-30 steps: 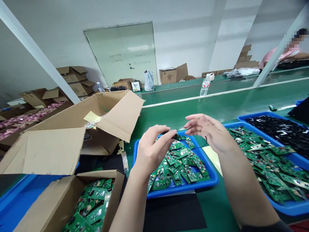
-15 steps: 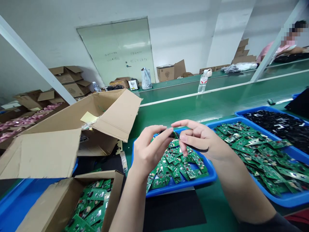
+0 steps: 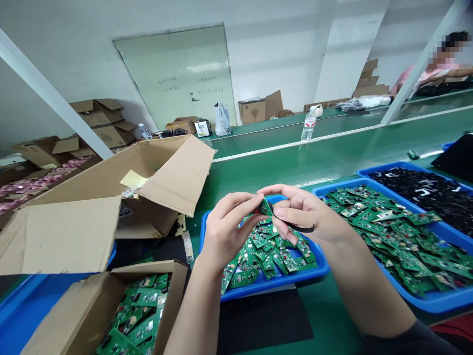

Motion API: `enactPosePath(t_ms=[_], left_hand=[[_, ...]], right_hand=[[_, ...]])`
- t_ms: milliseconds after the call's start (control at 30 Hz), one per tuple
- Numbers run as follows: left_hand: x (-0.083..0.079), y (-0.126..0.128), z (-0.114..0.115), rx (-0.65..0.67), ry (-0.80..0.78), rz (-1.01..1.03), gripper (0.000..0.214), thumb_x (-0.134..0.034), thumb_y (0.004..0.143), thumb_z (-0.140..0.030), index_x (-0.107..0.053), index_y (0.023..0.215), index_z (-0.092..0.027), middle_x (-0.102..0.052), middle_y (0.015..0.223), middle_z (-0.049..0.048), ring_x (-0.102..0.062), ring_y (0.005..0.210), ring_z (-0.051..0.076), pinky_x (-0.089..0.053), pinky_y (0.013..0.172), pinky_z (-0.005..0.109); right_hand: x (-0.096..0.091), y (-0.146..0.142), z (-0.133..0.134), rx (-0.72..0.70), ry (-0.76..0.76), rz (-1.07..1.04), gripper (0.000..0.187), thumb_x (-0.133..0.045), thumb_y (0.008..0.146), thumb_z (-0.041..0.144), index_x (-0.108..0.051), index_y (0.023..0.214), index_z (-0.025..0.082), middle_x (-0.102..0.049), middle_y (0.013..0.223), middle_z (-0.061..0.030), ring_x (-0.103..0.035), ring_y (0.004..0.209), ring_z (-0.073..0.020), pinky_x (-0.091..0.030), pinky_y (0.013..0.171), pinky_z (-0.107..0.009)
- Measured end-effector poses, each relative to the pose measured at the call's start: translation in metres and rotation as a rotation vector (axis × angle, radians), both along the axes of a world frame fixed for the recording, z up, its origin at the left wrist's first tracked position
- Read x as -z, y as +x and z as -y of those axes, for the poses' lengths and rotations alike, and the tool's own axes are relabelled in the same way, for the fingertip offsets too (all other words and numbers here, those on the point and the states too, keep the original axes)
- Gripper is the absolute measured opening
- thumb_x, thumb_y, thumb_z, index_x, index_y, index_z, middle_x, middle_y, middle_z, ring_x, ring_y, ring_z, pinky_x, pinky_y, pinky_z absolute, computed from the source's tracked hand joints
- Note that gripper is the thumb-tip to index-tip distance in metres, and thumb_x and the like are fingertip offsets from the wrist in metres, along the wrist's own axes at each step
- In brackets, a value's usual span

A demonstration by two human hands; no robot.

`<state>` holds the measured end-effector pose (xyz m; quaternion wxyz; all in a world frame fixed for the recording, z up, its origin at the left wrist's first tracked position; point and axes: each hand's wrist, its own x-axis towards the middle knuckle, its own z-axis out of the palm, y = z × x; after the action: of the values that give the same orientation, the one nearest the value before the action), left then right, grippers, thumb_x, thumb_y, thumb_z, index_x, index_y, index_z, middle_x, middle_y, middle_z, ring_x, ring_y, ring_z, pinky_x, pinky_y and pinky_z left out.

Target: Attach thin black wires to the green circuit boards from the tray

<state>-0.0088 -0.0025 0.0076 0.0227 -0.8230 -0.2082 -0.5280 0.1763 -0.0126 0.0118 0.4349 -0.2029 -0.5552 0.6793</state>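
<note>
Board [image 3: 267,208], green and tilted, sits in the fingers of the left hand [image 3: 226,229] above the middle tray [image 3: 281,284]. Leftmost is a big carton [image 3: 84,224], standing open, and nearer than it a small carton [image 3: 76,313] holds green boards [image 3: 142,298]. Next comes the left hand, its thumb and fingers closed on the board. Lower down, a black sheet [image 3: 262,320] lies on the table [image 3: 254,170], nearer than the middle tray, which holds loose boards [image 3: 271,254]. At the board's right end, the right hand [image 3: 312,214] pinches a black strip [image 3: 298,228] between thumb and fingers; whether strip and board are joined cannot be told. Farther right, a second tray [image 3: 436,306] is heaped with boards [image 3: 391,241]; behind it, a third tray [image 3: 364,172] holds black parts [image 3: 417,199].
</note>
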Motion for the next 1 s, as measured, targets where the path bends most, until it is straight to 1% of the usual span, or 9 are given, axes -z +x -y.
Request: enactPosePath(t_ms=[167, 300, 400, 500, 633, 833, 1000], left_hand=[[0.0000, 0.0001, -0.0002, 0.005, -0.019, -0.011, 0.044, -0.072, 0.077, -0.013, -0.061, 0.118, -0.025, -0.066, 0.100, 0.0045, -0.065, 0.088, 0.015, -0.056, 0.076, 0.026], [0.0003, -0.0004, -0.0007, -0.010, 0.002, -0.037, 0.042, -0.071, 0.078, -0.013, -0.061, 0.117, -0.023, -0.065, 0.101, 0.0056, -0.065, 0.090, 0.015, -0.056, 0.077, 0.025], [0.0001, -0.0008, -0.0008, 0.005, 0.014, -0.050, 0.040, -0.070, 0.079, -0.013, -0.060, 0.117, -0.022, -0.064, 0.101, 0.0055, -0.064, 0.089, 0.014, -0.056, 0.075, 0.024], [-0.0004, -0.0008, -0.0009, 0.013, 0.032, -0.062, 0.038, -0.069, 0.080, -0.013, -0.059, 0.116, -0.020, -0.064, 0.101, 0.0059, -0.064, 0.089, 0.013, -0.056, 0.074, 0.025], [-0.0010, -0.0007, -0.0010, 0.008, 0.041, -0.062, 0.034, -0.069, 0.081, -0.014, -0.060, 0.114, -0.018, -0.064, 0.099, 0.0063, -0.064, 0.087, 0.013, -0.056, 0.073, 0.025], [0.0001, -0.0007, -0.0003, 0.016, 0.032, -0.061, 0.034, -0.069, 0.080, -0.013, -0.059, 0.113, -0.016, -0.064, 0.099, 0.0076, -0.064, 0.087, 0.014, -0.057, 0.073, 0.026], [0.0032, 0.0026, 0.0000, 0.026, 0.032, -0.071, 0.033, -0.066, 0.083, -0.013, -0.057, 0.115, -0.016, -0.064, 0.100, 0.0083, -0.064, 0.086, 0.015, -0.057, 0.072, 0.027]], right_hand=[[0.0024, -0.0024, 0.0016, 0.009, 0.009, -0.050, 0.030, -0.059, 0.085, 0.022, -0.050, 0.113, 0.016, -0.062, 0.057, 0.0050, -0.054, 0.042, -0.0078, -0.041, 0.042, -0.017], [0.0041, -0.0036, 0.0020, 0.056, 0.027, -0.029, 0.029, -0.056, 0.088, 0.021, -0.051, 0.116, 0.016, -0.063, 0.057, 0.0044, -0.058, 0.045, -0.0087, -0.044, 0.043, -0.017], [0.0037, -0.0032, 0.0020, 0.056, 0.033, -0.010, 0.031, -0.056, 0.087, 0.020, -0.051, 0.117, 0.015, -0.064, 0.057, 0.0038, -0.058, 0.044, -0.0093, -0.045, 0.043, -0.018], [0.0024, -0.0026, 0.0027, 0.062, 0.038, -0.008, 0.030, -0.057, 0.087, 0.022, -0.052, 0.116, 0.014, -0.065, 0.057, 0.0028, -0.058, 0.044, -0.0094, -0.046, 0.044, -0.018], [0.0011, -0.0028, 0.0041, 0.110, 0.040, 0.014, 0.032, -0.061, 0.086, 0.025, -0.052, 0.115, 0.015, -0.065, 0.057, 0.0028, -0.058, 0.044, -0.0093, -0.048, 0.046, -0.019], [0.0013, -0.0034, 0.0041, 0.169, 0.058, 0.054, 0.035, -0.065, 0.083, 0.029, -0.053, 0.113, 0.015, -0.065, 0.056, 0.0029, -0.058, 0.044, -0.0099, -0.048, 0.045, -0.020], [0.0063, -0.0046, 0.0015, 0.176, 0.096, 0.062, 0.031, -0.060, 0.084, 0.026, -0.054, 0.113, 0.016, -0.061, 0.050, 0.0054, -0.056, 0.042, -0.0104, -0.045, 0.042, -0.020]])
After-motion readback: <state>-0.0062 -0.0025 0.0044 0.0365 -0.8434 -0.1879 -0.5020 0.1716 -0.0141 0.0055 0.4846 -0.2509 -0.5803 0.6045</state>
